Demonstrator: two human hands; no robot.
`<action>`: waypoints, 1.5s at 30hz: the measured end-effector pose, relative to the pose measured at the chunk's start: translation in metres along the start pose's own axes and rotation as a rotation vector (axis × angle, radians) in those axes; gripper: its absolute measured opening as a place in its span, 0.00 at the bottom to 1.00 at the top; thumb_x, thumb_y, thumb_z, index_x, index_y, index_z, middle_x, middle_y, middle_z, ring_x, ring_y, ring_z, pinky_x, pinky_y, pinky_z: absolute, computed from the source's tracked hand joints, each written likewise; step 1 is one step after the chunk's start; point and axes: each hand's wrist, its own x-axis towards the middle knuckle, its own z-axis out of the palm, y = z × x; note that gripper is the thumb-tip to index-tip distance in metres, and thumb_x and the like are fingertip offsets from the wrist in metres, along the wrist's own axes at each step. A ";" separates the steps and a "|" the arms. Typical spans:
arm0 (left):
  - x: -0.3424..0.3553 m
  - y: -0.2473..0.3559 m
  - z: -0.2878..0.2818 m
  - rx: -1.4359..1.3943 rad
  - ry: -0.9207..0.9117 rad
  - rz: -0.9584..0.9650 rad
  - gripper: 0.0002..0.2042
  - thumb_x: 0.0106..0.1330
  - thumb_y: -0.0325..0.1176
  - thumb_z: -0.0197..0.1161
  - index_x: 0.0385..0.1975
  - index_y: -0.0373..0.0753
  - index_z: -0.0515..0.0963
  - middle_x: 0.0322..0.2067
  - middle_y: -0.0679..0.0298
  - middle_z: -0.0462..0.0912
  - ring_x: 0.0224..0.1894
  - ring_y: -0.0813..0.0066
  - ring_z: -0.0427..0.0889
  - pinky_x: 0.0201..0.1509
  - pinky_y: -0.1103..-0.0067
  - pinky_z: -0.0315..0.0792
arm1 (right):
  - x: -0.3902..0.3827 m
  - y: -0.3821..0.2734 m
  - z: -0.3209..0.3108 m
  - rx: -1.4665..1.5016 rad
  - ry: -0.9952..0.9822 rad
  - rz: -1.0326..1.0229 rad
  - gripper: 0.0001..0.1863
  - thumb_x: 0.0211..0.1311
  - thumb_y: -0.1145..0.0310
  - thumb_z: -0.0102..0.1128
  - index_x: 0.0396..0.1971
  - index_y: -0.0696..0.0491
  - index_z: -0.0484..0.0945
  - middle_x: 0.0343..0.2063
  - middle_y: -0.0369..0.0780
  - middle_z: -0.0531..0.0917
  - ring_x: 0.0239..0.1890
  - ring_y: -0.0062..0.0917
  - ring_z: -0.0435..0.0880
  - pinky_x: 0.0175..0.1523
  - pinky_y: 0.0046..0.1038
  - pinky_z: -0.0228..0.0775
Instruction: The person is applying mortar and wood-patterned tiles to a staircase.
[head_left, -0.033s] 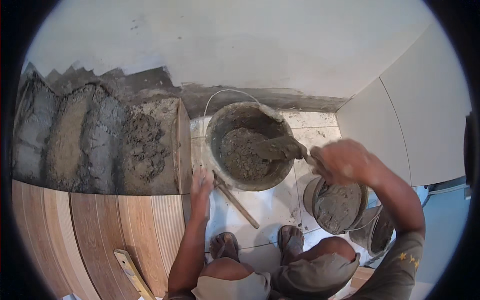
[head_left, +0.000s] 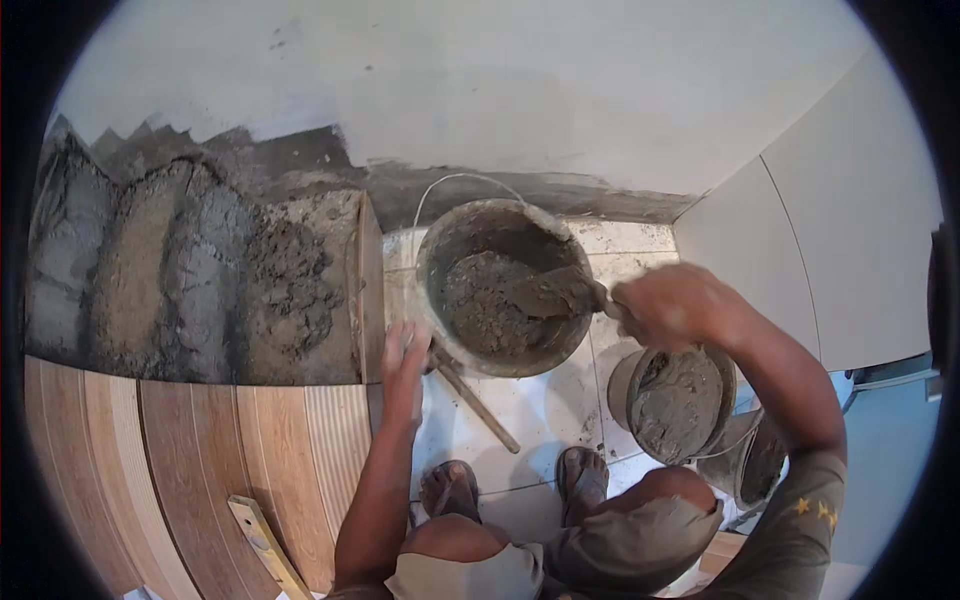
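My right hand (head_left: 668, 306) is closed around the handle of a trowel (head_left: 556, 294). The trowel's mortar-coated blade reaches over the right rim into a large bucket (head_left: 432, 318), down at the grey mortar (head_left: 488, 300) inside. My left hand (head_left: 403, 372) has its fingers stretched out, between the bucket's left side and the edge of the tiled step; whether it touches the rim I cannot tell. A tool with a wooden handle (head_left: 480, 408) lies on the floor beside that hand, its other end partly hidden.
A smaller bucket of mortar (head_left: 676, 405) stands below my right forearm, with another dirty bucket (head_left: 762, 462) behind it. At left, loose mortar (head_left: 290, 285) lies on the rough steps above wood-look tiles (head_left: 190, 450). A yellow spirit level (head_left: 268, 545) rests there. Walls rise ahead and right.
My right hand has shifted slightly left, and the trowel blade sits a little further into the bucket. My left hand stays in nearly the same place.
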 end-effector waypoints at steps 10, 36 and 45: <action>0.080 -0.002 0.050 -0.161 -0.065 -0.003 0.25 0.69 0.36 0.65 0.63 0.31 0.70 0.55 0.61 0.79 0.56 0.73 0.75 0.64 0.77 0.63 | 0.054 -0.081 0.052 -0.218 0.133 -0.161 0.08 0.58 0.70 0.60 0.29 0.53 0.88 0.31 0.44 0.88 0.37 0.39 0.89 0.39 0.39 0.81; 0.057 -0.004 0.070 -0.253 0.058 0.011 0.23 0.72 0.40 0.63 0.61 0.32 0.73 0.54 0.60 0.79 0.55 0.73 0.75 0.63 0.77 0.64 | 0.160 -0.086 0.090 -0.099 0.182 0.080 0.08 0.59 0.65 0.62 0.30 0.51 0.87 0.35 0.43 0.89 0.40 0.34 0.90 0.39 0.37 0.82; 0.052 -0.001 0.069 -0.258 0.107 -0.002 0.24 0.71 0.41 0.65 0.61 0.33 0.73 0.54 0.62 0.79 0.54 0.74 0.74 0.63 0.77 0.63 | 0.122 -0.039 0.034 -0.345 0.212 0.036 0.09 0.60 0.68 0.60 0.29 0.49 0.89 0.29 0.41 0.89 0.35 0.35 0.90 0.37 0.35 0.83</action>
